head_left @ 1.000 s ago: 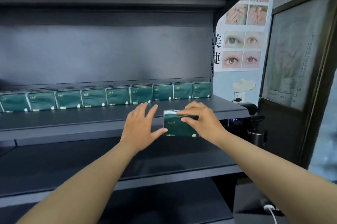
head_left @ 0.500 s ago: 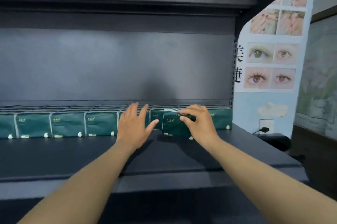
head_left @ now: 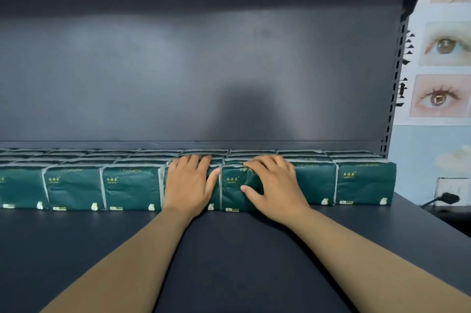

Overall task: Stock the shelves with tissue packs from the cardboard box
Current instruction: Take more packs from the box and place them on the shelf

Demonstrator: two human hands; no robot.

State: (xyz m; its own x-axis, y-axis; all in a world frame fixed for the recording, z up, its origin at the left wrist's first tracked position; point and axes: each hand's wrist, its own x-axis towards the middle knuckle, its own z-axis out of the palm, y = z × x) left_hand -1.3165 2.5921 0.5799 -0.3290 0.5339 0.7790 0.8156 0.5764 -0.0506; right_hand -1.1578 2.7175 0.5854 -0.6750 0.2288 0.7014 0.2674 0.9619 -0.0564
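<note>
Head view: a dark shelf (head_left: 76, 249) carries rows of green tissue packs standing upright against its grey back panel (head_left: 178, 70), with several rows visible one behind another. The front row (head_left: 74, 188) runs from the left edge of the frame to the shelf's right end, packs side by side and touching. Left hand (head_left: 188, 185) lies flat against the face of one front-row pack, fingers straight and close together, tips reaching over the pack's top edge, thumb spread toward the right. Right hand (head_left: 275, 185) rests on the newest pack (head_left: 234, 193), the next one to the right in the front row; fingers are loosely bent over its top edge and the thumb presses into its front face, so the pack is pinched between thumb and fingers and its wrap dents under the thumb. This pack stands on the shelf, in line with the front row, touching the packs on either side. Both forearms reach in over the bare front part of the shelf. Right of the shelf's end upright, a wall poster (head_left: 443, 70) shows close-up eye photographs; below it a wall socket (head_left: 451, 188) holds a black plug.
</note>
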